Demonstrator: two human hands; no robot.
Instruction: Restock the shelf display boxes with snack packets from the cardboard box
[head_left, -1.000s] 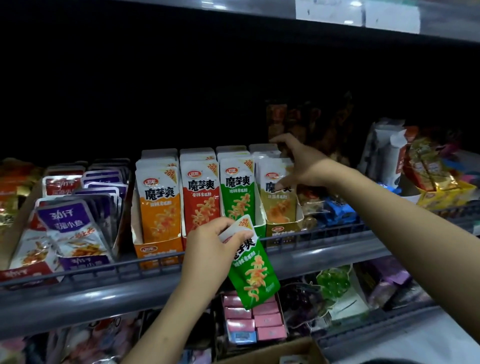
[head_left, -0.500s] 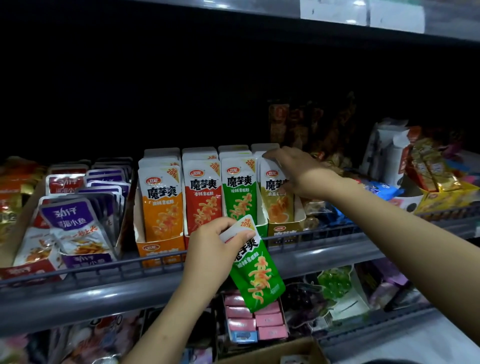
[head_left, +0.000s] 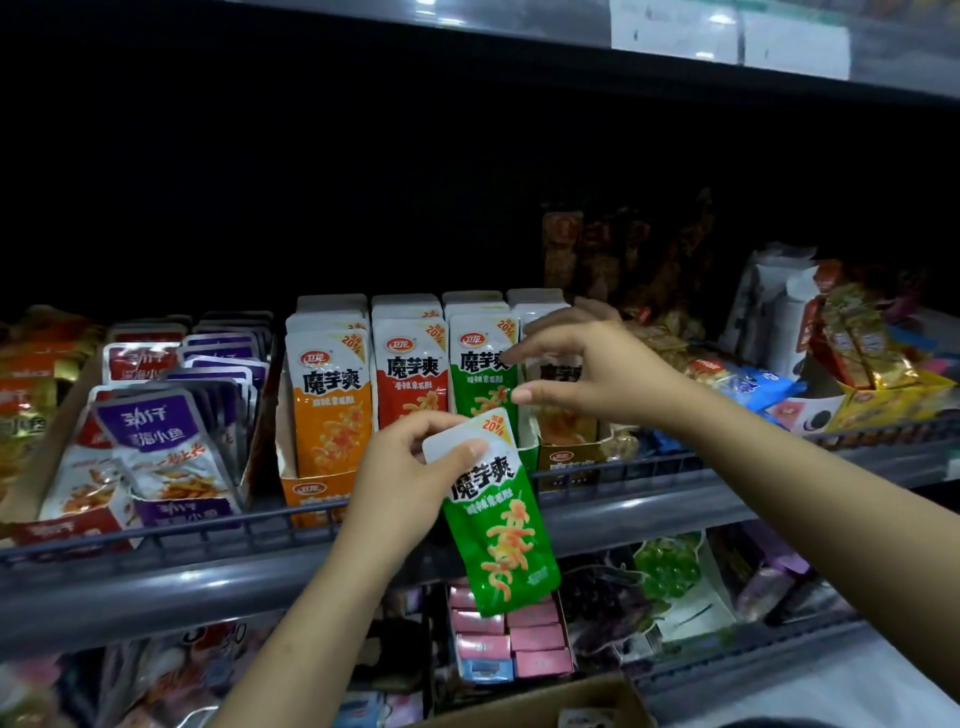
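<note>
Before the shelf, our left hand (head_left: 410, 478) pinches a glossy green plastic snack packet (head_left: 496, 525) by its white top, just below the green display box (head_left: 529, 451). Our right hand (head_left: 582, 364) has come off the yellow row, fingers loose and empty, freeing it to part the green stack.

Display boxes (head_left: 317, 488) stand side by side on the shelf (head_left: 156, 587).

Grey metal shelving (head_left: 156, 587) with a low wire front rail (head_left: 649, 467) runs just below the hands. Above them the shelf recess is dark, under an upper shelf edge (head_left: 467, 21) catching ceiling light, with white price labels (head_left: 727, 36).
</note>
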